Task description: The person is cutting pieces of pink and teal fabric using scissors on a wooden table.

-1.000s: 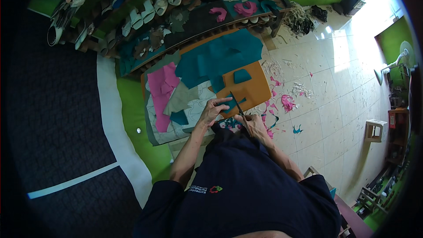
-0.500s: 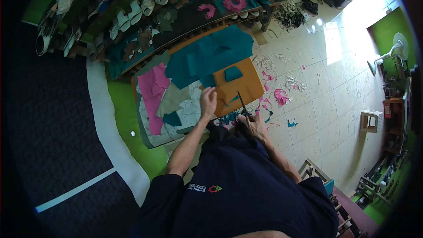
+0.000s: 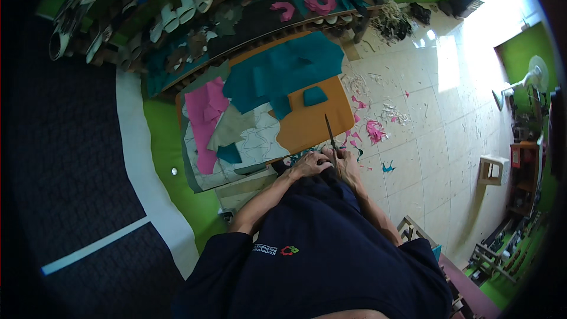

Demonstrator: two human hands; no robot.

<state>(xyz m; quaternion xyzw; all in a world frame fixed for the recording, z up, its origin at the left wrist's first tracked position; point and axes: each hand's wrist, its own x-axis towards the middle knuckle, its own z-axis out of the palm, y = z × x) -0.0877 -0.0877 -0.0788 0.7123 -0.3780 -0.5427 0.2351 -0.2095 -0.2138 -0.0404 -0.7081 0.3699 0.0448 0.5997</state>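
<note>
My right hand [image 3: 347, 168] is closed around the handles of dark scissors [image 3: 329, 130], whose blades point away over the near right edge of an orange board [image 3: 310, 129]. My left hand [image 3: 311, 165] is low over my lap, close beside the right one, fingers stretched toward it and seemingly holding nothing. On the board are a large teal sheet [image 3: 277, 68] and a small teal cut piece [image 3: 315, 96]. To the left are pink material [image 3: 204, 112], a grey-green piece [image 3: 232, 130], another teal piece [image 3: 229, 153] and a white sheet with drawn outlines [image 3: 258, 140].
Pink scraps [image 3: 375, 132] and teal scraps [image 3: 388, 166] litter the tiled floor. Behind the board stands a shelf with sandals [image 3: 186, 6] and offcuts. A stool [image 3: 491, 169] and a white fan [image 3: 536, 72] are at right; dark patterned material [image 3: 77, 159] is at left.
My left hand has come back from above the board to my lap, beside the right hand. Small scraps near the board's front edge are gone. The right hand still holds the scissors.
</note>
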